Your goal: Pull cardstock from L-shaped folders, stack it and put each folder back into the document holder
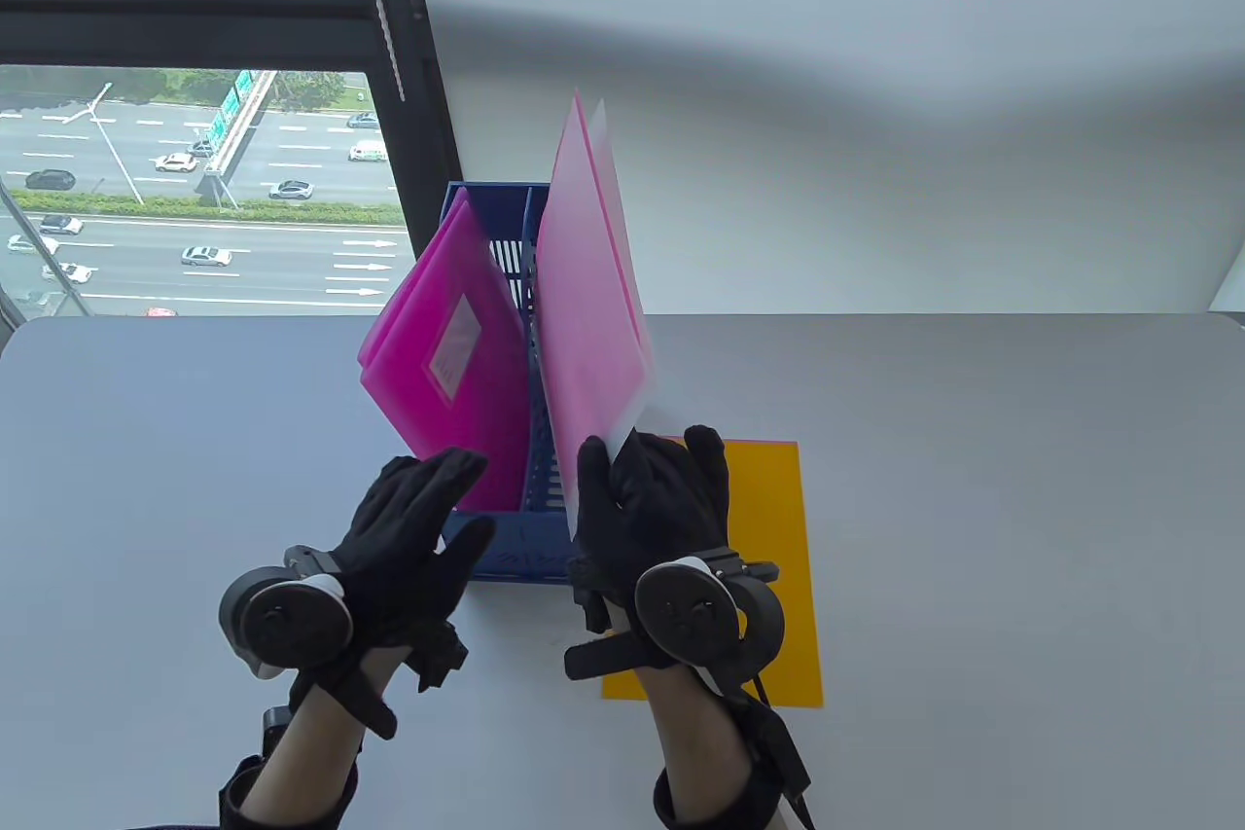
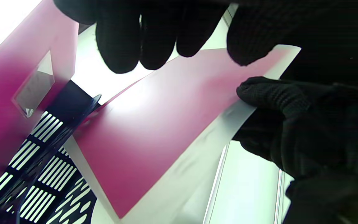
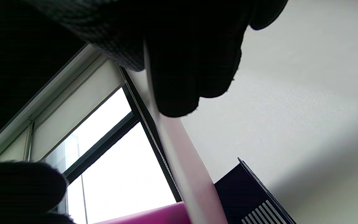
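Observation:
A blue document holder (image 1: 515, 558) stands on the grey table, with magenta folders (image 1: 447, 363) leaning in its left compartment. My right hand (image 1: 642, 470) pinches the lower corner of a pale translucent folder (image 1: 593, 305) that stands upright over the right compartment. In the left wrist view a pink-red sheet shows through this folder (image 2: 154, 130), and the right thumb (image 2: 266, 93) presses on its edge. My left hand (image 1: 452, 504) is open at the holder's front left, fingers straight beside the magenta folders, holding nothing. Yellow cardstock (image 1: 773, 558) lies flat under my right wrist.
The holder backs onto a white wall (image 1: 875, 139) and a dark window frame (image 1: 409, 71) at the table's far edge. Bare grey tabletop (image 1: 1021, 528) stretches right of the yellow cardstock and left of the holder.

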The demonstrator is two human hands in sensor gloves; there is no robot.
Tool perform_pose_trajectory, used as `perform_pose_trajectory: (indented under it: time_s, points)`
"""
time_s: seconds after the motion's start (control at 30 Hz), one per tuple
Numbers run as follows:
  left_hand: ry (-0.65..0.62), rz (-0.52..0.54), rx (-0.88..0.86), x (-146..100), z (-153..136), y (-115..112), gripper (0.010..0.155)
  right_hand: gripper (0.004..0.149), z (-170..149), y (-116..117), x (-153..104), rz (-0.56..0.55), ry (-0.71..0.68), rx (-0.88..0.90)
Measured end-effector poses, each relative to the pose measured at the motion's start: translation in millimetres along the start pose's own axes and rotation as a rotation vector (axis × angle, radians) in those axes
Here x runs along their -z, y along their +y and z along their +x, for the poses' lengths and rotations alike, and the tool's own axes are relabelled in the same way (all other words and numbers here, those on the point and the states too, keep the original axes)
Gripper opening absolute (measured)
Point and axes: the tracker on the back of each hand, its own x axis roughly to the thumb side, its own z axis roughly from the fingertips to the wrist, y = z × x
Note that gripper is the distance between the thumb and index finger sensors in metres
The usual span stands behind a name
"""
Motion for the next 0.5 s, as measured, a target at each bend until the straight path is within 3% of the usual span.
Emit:
perform_pose_trajectory:
  time_s: [0.1,0.27,0.5]
  points:
    - [-0.028,-0.084,0.046,1,10,-15,0.072,0.042,0,1,-3,0.06,0.057,0.134]
    - [-0.027,-0.098,0.098,0,19,-26,0.079,0.044,6,8,-10,0.14,0.08,0.233]
    - [0.01,0.002,0.225,-2,23,-24,0.065,0.046,19,19,-18,0.213,0.036,0.232]
